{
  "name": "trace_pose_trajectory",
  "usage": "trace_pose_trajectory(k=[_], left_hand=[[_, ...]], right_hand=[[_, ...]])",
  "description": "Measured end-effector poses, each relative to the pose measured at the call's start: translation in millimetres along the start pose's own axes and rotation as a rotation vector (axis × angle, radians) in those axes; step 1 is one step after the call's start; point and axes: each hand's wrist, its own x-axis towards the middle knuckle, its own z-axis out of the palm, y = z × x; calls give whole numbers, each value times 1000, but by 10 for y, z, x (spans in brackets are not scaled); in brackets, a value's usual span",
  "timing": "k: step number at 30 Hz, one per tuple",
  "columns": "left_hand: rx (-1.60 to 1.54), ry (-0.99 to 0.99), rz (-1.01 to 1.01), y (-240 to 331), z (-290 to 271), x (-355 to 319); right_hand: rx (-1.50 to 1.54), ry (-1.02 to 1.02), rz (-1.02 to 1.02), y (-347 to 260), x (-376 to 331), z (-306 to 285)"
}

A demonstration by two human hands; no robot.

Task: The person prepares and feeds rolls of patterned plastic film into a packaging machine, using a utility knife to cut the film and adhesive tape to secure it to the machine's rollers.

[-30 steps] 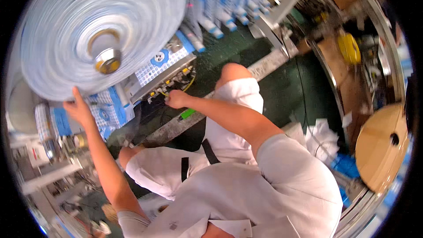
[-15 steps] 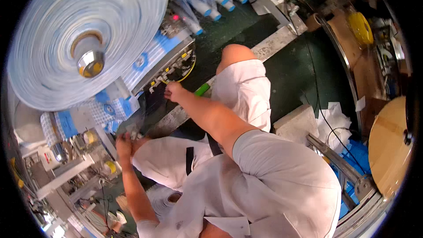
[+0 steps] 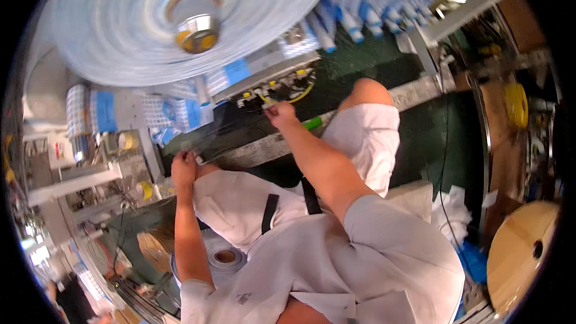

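My right hand [image 3: 281, 114] reaches forward with bent, closed fingers just below a row of pneumatic-looking fittings with yellow parts and a looped yellow tube [image 3: 305, 95]. Something pale shows at its fingertips, too small to name. Beside my left knee, my left hand [image 3: 184, 168] has its fingers drawn together. A small whitish bit [image 3: 199, 159] shows at those fingers; its kind is unclear. Loose blue-and-white printed film [image 3: 171, 114] hangs from the machine, ahead of my left hand. A green cylindrical piece [image 3: 312, 123] lies next to my right forearm.
A huge film roll [image 3: 126, 30] on a metal shaft overhangs the far left. Several blue-ended rollers [image 3: 354, 33] stand at the far side. A pale floor beam [image 3: 258, 149] crosses ahead. Another film roll [image 3: 225, 257] sits behind my left leg; a brown disc [image 3: 519, 252] stands right.
The view has turned, so the large roll and machine sit higher and farther right. My right hand stays near the fittings, my left near the knee, its fingers now drawn together.
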Motion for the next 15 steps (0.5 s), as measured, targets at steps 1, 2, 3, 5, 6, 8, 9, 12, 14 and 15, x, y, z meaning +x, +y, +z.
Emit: trace_pose_trajectory(k=[1, 2, 3, 5, 6, 8, 9, 12, 14, 15], left_hand=[[-3, 26, -40, 30, -11, -20], [12, 16, -18, 96, -33, -57], [25, 10, 7, 152, -55, -53], [-54, 16, 3, 15, -79, -7], [-22, 21, -26, 12, -32, 26], [-27, 42, -68, 90, -48, -19], [-65, 64, -79, 79, -152, -74], [-96, 388, -34, -240, -555, 142], [-79, 692, 48, 56, -1191, 407], [37, 839, 73, 103, -1545, 578]], right_hand=[[-13, -8, 37, -27, -26, -17], [-25, 8, 50, -60, -24, -58], [-36, 21, 60, -118, -3, -78], [59, -80, 81, -76, 4, 3], [-5, -75, 93, -135, -3, 37], [-220, -19, 106, -144, -248, 186], [-374, 27, 100, -117, -481, 228], [-630, -225, 199, -114, -944, 290], [-717, -302, 210, -315, -1145, 274], [-794, -333, 177, -396, -1190, 284]])
